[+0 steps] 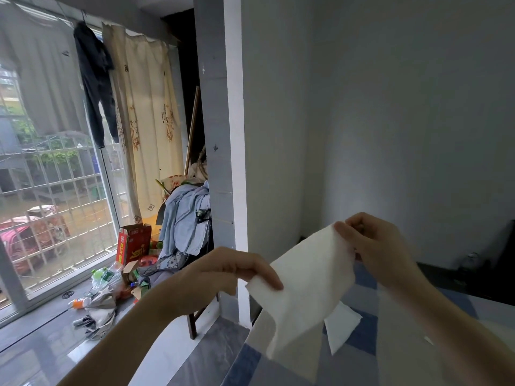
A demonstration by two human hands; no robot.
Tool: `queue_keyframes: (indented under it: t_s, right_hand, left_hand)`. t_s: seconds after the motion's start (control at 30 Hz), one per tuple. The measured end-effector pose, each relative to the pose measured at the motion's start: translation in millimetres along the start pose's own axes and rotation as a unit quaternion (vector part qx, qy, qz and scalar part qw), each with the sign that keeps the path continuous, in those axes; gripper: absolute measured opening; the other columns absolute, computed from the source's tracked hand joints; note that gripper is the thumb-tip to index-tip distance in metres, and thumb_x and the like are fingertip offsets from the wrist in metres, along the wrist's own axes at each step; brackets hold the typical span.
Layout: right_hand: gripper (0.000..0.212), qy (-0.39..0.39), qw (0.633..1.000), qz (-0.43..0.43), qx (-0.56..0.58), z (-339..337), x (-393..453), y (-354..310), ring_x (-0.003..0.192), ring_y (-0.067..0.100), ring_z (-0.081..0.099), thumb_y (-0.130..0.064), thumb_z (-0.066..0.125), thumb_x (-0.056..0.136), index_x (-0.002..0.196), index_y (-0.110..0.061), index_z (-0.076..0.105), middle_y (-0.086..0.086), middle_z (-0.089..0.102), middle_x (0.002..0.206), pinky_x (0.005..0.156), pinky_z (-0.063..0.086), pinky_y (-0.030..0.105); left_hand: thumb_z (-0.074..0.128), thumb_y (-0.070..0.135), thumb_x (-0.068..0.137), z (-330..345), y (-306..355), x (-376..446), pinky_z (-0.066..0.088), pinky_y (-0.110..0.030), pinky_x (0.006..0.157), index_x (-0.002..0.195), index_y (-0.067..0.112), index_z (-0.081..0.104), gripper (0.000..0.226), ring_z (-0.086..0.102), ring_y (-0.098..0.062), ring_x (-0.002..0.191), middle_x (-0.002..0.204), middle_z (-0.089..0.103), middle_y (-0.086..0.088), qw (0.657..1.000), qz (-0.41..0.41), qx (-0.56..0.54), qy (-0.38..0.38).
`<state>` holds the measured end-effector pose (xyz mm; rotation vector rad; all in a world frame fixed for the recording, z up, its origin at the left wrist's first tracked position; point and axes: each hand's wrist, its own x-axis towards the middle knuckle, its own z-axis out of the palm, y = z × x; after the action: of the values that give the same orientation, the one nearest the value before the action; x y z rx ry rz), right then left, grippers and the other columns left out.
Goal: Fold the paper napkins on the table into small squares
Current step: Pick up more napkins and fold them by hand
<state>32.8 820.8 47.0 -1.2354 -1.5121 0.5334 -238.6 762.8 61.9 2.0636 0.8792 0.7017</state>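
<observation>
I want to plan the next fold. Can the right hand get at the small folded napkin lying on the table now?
Probably not at once: the right hand and the left hand both pinch the unfolded napkin, which hangs over the folded napkin.

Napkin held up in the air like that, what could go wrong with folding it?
The napkin hangs off the table, pinched only at two corners by the left hand and right hand. Thin paper may tear if pulled taut. Folded in mid-air, its edges may misalign. Its loose lower end might brush the folded napkin.
</observation>
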Motion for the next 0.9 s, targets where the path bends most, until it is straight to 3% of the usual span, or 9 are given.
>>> queue_keyframes:
  t_s: [0.1, 0.17, 0.33, 0.43, 0.57, 0.63, 0.73, 0.8, 0.9]
  right_hand:
    - [0.019, 0.002, 1.0, 0.004, 0.013, 0.5, 0.5, -5.8, 0.062, 0.013, 0.053, -0.028, 0.063, 0.09, 0.073, -0.02, 0.066, -0.009, 0.061, 0.063, 0.059, 0.043, 0.025]
    - [0.018, 0.013, 1.0, 0.005, 0.0, 0.7, -0.5, -9.5, 0.064, 0.011, 0.054, -0.03, 0.063, 0.09, 0.075, -0.02, 0.066, -0.006, 0.064, 0.07, 0.056, 0.038, 0.023]
    - [0.016, 0.025, 1.0, 0.005, -0.004, 0.9, -3.5, -13.5, 0.066, 0.006, 0.054, -0.03, 0.062, 0.09, 0.079, -0.02, 0.066, -0.006, 0.065, 0.075, 0.053, 0.037, 0.018]
    - [0.016, 0.046, 0.999, -0.015, -0.005, 1.2, -6.2, -17.0, 0.063, 0.002, 0.055, -0.03, 0.063, 0.09, 0.075, -0.024, 0.063, -0.01, 0.064, 0.073, 0.05, 0.038, 0.013]
    - [0.015, 0.022, 0.997, -0.073, -0.001, 8.9, -17.8, -25.3, 0.069, -0.009, 0.058, -0.026, 0.064, 0.089, 0.075, -0.029, 0.06, -0.011, 0.064, 0.074, 0.052, 0.043, 0.003]
    - [0.01, 0.016, 0.994, -0.103, -0.023, 13.8, -23.6, -29.4, 0.075, -0.006, 0.061, -0.03, 0.066, 0.086, 0.078, -0.03, 0.06, -0.011, 0.064, 0.075, 0.055, 0.046, 0.003]
    - [0.008, -0.016, 0.993, -0.12, -0.009, 19.5, -32.0, -37.8, 0.069, 0.005, 0.065, -0.036, 0.067, 0.083, 0.079, -0.029, 0.065, -0.009, 0.067, 0.072, 0.059, 0.053, 0.013]
    - [0.009, -0.049, 0.992, -0.111, 0.028, 21.8, -37.4, -43.7, 0.067, 0.008, 0.066, -0.035, 0.069, 0.082, 0.079, -0.027, 0.068, -0.009, 0.069, 0.073, 0.061, 0.055, 0.017]
    - [0.008, -0.056, 0.993, -0.078, 0.073, 21.2, -39.3, -48.8, 0.068, 0.011, 0.068, -0.031, 0.072, 0.081, 0.079, -0.024, 0.07, -0.007, 0.071, 0.075, 0.063, 0.058, 0.025]
  left_hand:
    - [0.046, -0.002, 0.092, 2.2, 6.2, -1.5, 0.048, -0.031, 0.098, 0.107, 0.037, 0.069, 0.048, 0.059, -0.016, 0.116, 0.117, 0.066, 0.011, 0.999, 0.024, 0.046, -0.011]
    - [0.047, 0.002, 0.097, 3.4, 11.5, -1.3, 0.048, -0.031, 0.1, 0.11, 0.038, 0.068, 0.043, 0.058, -0.011, 0.118, 0.12, 0.065, 0.014, 0.998, 0.017, 0.052, -0.029]
    - [0.051, 0.003, 0.095, 1.8, 9.6, 5.0, 0.049, -0.023, 0.095, 0.097, 0.041, 0.072, 0.043, 0.063, -0.009, 0.106, 0.109, 0.069, 0.015, 0.995, 0.016, 0.096, 0.015]
    - [0.057, 0.028, 0.092, 3.6, 5.7, 11.0, 0.051, -0.025, 0.084, 0.093, 0.042, 0.071, 0.02, 0.056, -0.011, 0.098, 0.099, 0.057, 0.018, 0.986, 0.038, 0.148, 0.06]
    - [0.052, 0.053, 0.086, 6.9, 4.1, 21.7, 0.04, -0.027, 0.094, 0.09, 0.037, 0.07, 0.024, 0.042, -0.005, 0.116, 0.115, 0.047, 0.032, 0.97, 0.056, 0.204, 0.116]
    - [0.054, 0.054, 0.085, 10.0, 6.6, 26.9, 0.037, -0.024, 0.093, 0.088, 0.041, 0.07, 0.021, 0.048, -0.003, 0.115, 0.113, 0.057, 0.03, 0.964, 0.066, 0.2, 0.161]
    - [0.064, 0.05, 0.079, 16.4, 10.6, 33.9, 0.045, -0.019, 0.082, 0.088, 0.036, 0.073, 0.019, 0.063, -0.002, 0.091, 0.089, 0.069, 0.017, 0.959, 0.061, 0.148, 0.235]
    - [0.069, 0.045, 0.078, 20.4, 16.1, 37.9, 0.049, -0.015, 0.078, 0.085, 0.035, 0.072, 0.012, 0.066, -0.002, 0.081, 0.081, 0.071, 0.015, 0.956, 0.068, 0.124, 0.257]
    - [0.065, 0.053, 0.071, 21.5, 20.3, 40.1, 0.051, -0.015, 0.08, 0.083, 0.033, 0.073, 0.025, 0.067, -0.001, 0.078, 0.081, 0.072, 0.016, 0.954, 0.076, 0.113, 0.266]
